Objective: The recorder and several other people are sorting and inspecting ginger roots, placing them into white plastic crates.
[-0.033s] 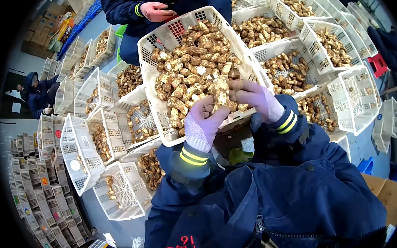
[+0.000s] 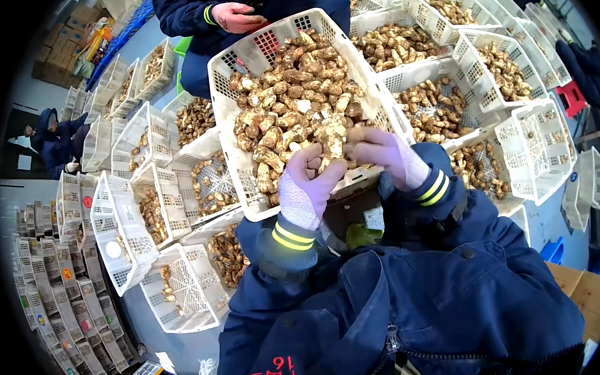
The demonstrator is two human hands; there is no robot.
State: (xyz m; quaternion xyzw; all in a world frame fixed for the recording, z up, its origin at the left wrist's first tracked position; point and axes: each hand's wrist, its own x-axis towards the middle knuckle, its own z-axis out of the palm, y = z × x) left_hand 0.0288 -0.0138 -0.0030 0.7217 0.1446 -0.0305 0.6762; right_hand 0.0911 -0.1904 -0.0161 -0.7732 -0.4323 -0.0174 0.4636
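Observation:
A large white crate (image 2: 235,184) full of brown and cream mushrooms (image 2: 295,86) stands before me, tilted in view. Over its near end I hold one thick, pale-stemmed mushroom (image 2: 333,139). My left hand (image 2: 308,187), in a pale purple glove, grips it from the lower left with thumb and fingers. My right hand (image 2: 388,157), gloved alike, has its curled fingers against the mushroom's right side. The right thumb is mostly hidden.
Across the crate sits a person in dark blue, one hand (image 2: 237,17) showing beyond its far rim. White crates with mushrooms (image 2: 438,105) crowd the right, more (image 2: 153,215) the left. Another person (image 2: 60,142) is far left. Stacked grey crates (image 2: 68,301) stand lower left; a red stool (image 2: 571,98) at right.
The fingers of my right hand have shifted slightly down along the mushroom. My left hand stays in place, and the crates have not moved.

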